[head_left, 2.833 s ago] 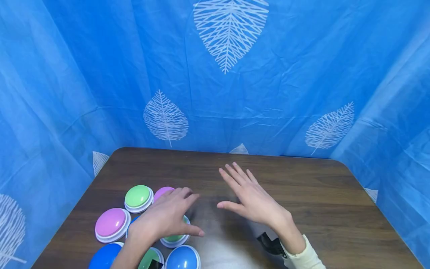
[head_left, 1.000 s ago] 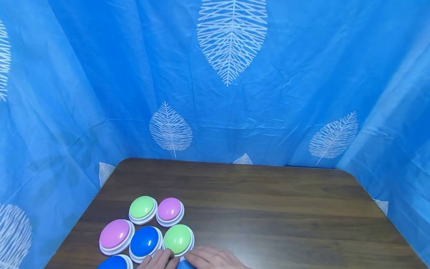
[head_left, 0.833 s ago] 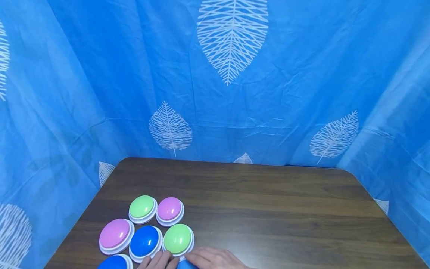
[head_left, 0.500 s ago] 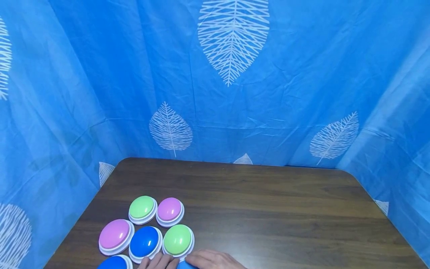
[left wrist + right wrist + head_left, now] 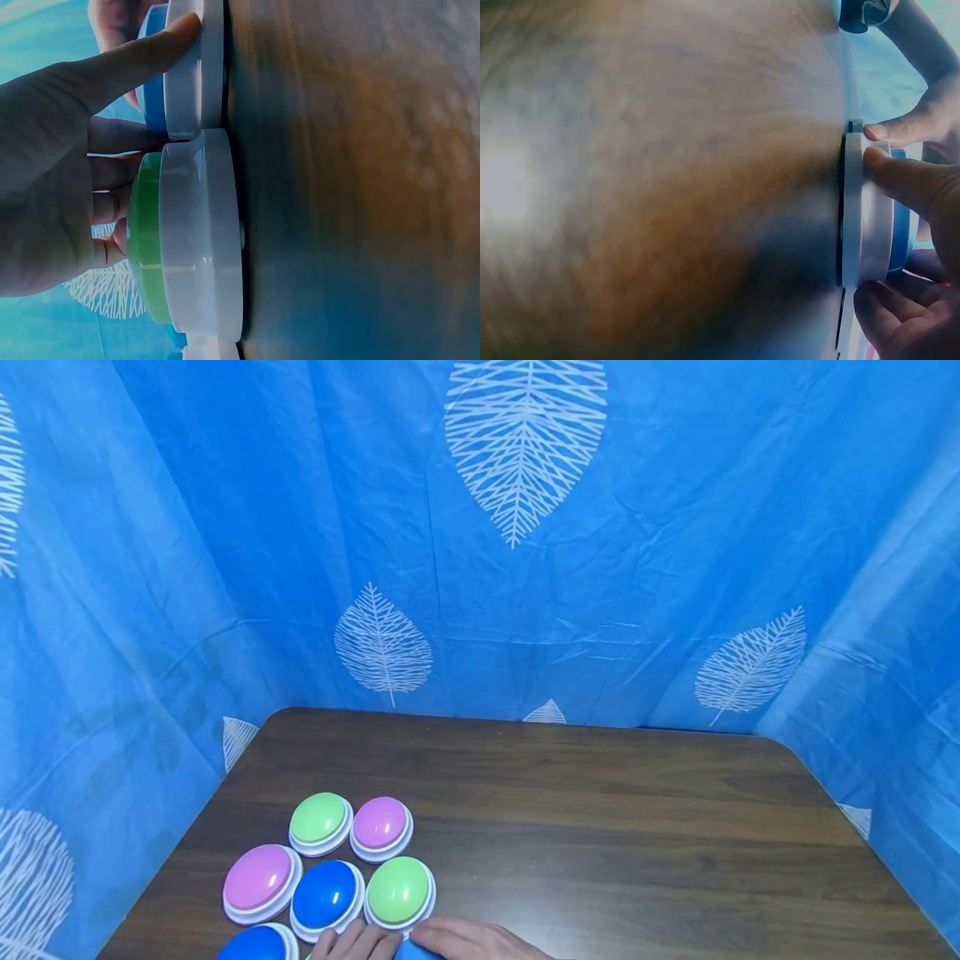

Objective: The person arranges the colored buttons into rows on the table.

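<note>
At the bottom edge of the head view, my left hand (image 5: 356, 942) and right hand (image 5: 472, 939) hold a round push button with a blue dome (image 5: 412, 950) between them. The right wrist view shows its white base (image 5: 876, 225) on the table, my right thumb and fingers gripping opposite sides. My left thumb presses the near side of that base (image 5: 191, 82) in the left wrist view, with the fingers reaching round behind. Under my left palm stands a green-domed button (image 5: 146, 247), right beside the blue one. A lime button (image 5: 397, 891) sits just beyond both hands.
More domed buttons cluster on the left of the wooden table (image 5: 600, 827): a blue one (image 5: 324, 895), a large pink one (image 5: 257, 878), a lime one (image 5: 318, 817), a small pink one (image 5: 379, 822) and another blue one (image 5: 255, 943). A blue leaf-print curtain (image 5: 637, 527) surrounds the table.
From hovering spread over the table, both hands have come down and toward the body onto the blue button. Over the last second they have stayed there; the head view shifts slightly.
</note>
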A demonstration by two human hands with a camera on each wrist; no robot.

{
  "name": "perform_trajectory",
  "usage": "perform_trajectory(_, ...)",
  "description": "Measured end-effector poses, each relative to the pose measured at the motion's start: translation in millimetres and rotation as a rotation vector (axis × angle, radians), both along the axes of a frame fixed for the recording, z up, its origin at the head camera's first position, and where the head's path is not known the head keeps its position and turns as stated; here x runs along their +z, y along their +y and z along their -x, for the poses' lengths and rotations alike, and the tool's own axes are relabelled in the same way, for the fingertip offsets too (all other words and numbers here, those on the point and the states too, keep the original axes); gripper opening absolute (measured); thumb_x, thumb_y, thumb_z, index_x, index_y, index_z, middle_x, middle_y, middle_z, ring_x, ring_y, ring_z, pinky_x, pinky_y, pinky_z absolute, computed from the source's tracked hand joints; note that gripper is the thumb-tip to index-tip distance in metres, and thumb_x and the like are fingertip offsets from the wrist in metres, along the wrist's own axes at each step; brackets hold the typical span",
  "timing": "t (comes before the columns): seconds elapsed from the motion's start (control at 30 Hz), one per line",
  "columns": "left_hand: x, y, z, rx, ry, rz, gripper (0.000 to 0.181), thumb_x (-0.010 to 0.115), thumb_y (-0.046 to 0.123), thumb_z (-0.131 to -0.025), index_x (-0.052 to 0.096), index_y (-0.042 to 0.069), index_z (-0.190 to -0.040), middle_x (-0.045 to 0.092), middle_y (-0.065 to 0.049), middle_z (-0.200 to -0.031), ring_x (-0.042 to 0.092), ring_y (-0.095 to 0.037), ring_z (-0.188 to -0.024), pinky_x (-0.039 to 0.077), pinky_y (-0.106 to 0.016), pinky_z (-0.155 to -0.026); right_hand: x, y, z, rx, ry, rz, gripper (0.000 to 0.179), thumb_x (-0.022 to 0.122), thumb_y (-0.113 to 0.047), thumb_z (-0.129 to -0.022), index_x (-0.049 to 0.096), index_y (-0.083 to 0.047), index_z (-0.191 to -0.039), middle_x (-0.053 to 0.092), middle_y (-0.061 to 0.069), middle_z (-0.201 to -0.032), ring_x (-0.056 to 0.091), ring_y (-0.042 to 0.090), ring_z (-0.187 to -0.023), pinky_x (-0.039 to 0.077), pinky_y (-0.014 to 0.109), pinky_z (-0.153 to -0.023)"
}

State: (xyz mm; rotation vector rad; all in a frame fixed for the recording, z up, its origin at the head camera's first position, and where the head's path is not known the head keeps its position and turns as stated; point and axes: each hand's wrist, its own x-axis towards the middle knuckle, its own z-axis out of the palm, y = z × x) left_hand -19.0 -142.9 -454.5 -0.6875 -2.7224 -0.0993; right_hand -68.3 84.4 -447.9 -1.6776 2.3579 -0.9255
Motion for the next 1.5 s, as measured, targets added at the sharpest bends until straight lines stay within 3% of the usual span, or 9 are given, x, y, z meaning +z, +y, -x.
perform_trajectory(0.23,3.8,1.2,3.3,0.014,-0.056,-0.004,0.045,0.058,0.059,-0.079,0.063,0.02,-0.1,0.051,0.011,-0.09,0.044,-0.01,-0.079,0.027,-0.027,-0.058,0.3,-1,2.2,0.005,-0.108,-0.006,0.056,0.048,-0.036,-0.096,0.028,-0.016,-0.144,0.038,-0.002,-0.141,0.042,0.007,-0.122,0.039,0.021,-0.095)
perform_trajectory(0.47,6.1,1.9,3.2,0.008,-0.082,0.002,0.04,0.06,0.057,-0.079,0.062,0.021,-0.097,0.047,0.013,-0.086,0.041,-0.008,-0.075,0.024,-0.025,-0.057,0.2,0,3.0,0.011,-0.037,-0.015,0.054,0.048,-0.034,-0.097,0.032,-0.011,-0.142,0.043,0.0,-0.138,0.045,0.008,-0.121,0.038,0.017,-0.095)
perform_trajectory(0.7,16.2,2.2,8.3,0.026,-0.345,-0.001,0.064,0.04,0.075,-0.079,0.06,0.022,-0.109,0.05,0.012,-0.097,0.044,-0.01,-0.082,0.029,-0.029,-0.06,4.9,2,5.6,0.024,-0.022,0.013,0.054,0.049,-0.032,-0.096,0.032,-0.008,-0.142,0.045,0.003,-0.137,0.047,0.01,-0.12,0.038,0.018,-0.094)
perform_trajectory(0.9,26.4,3.8,8.1,0.038,-0.413,-0.055,0.068,0.041,0.079,-0.075,0.06,0.024,-0.11,0.05,0.015,-0.097,0.045,-0.009,-0.082,0.03,-0.029,-0.06,12.4,7,4.0,0.011,-0.059,0.021,0.056,0.049,-0.035,-0.096,0.031,-0.011,-0.143,0.045,0.001,-0.138,0.047,0.011,-0.12,0.039,0.019,-0.094)
perform_trajectory(0.97,31.4,5.4,7.7,0.037,-0.404,-0.083,0.068,0.042,0.08,-0.073,0.06,0.025,-0.109,0.05,0.017,-0.096,0.044,-0.008,-0.081,0.032,-0.028,-0.06,15.3,10,3.4,0.003,-0.085,0.022,0.057,0.05,-0.036,-0.095,0.031,-0.012,-0.143,0.045,0.0,-0.138,0.048,0.011,-0.119,0.04,0.019,-0.092)
perform_trajectory(1.17,44.7,9.8,8.8,0.001,-0.198,-0.152,0.066,0.048,0.079,-0.071,0.063,0.023,-0.104,0.05,0.017,-0.092,0.046,-0.006,-0.08,0.032,-0.026,-0.059,26.0,18,7.4,-0.003,-0.151,0.044,0.065,0.058,-0.037,-0.09,0.029,-0.014,-0.144,0.044,0.0,-0.138,0.049,0.012,-0.117,0.045,0.025,-0.09)
perform_trajectory(1.2,48.3,9.7,10.4,-0.009,-0.201,-0.153,0.068,0.048,0.079,-0.071,0.062,0.022,-0.105,0.05,0.016,-0.093,0.047,-0.006,-0.081,0.033,-0.026,-0.06,27.7,19,8.9,-0.001,-0.154,0.059,0.067,0.06,-0.036,-0.089,0.028,-0.014,-0.144,0.043,0.0,-0.139,0.049,0.013,-0.117,0.045,0.026,-0.09)
perform_trajectory(1.4,74.2,7.6,25.6,-0.088,-0.372,-0.131,0.084,0.047,0.082,-0.067,0.057,0.017,-0.118,0.052,0.009,-0.104,0.049,-0.013,-0.09,0.041,-0.035,-0.066,38.8,25,17.1,0.005,-0.141,0.161,0.076,0.068,-0.03,-0.085,0.026,-0.011,-0.145,0.039,0.008,-0.142,0.046,0.019,-0.122,0.045,0.03,-0.092)
perform_trajectory(1.5,82.8,10.6,32.1,-0.108,-0.378,-0.15,0.085,0.051,0.08,-0.067,0.056,0.016,-0.121,0.052,0.006,-0.108,0.049,-0.014,-0.094,0.044,-0.038,-0.07,44.5,28,20.7,-0.028,-0.119,0.199,0.076,0.069,-0.028,-0.084,0.027,-0.011,-0.145,0.039,0.009,-0.142,0.046,0.021,-0.123,0.045,0.032,-0.091)
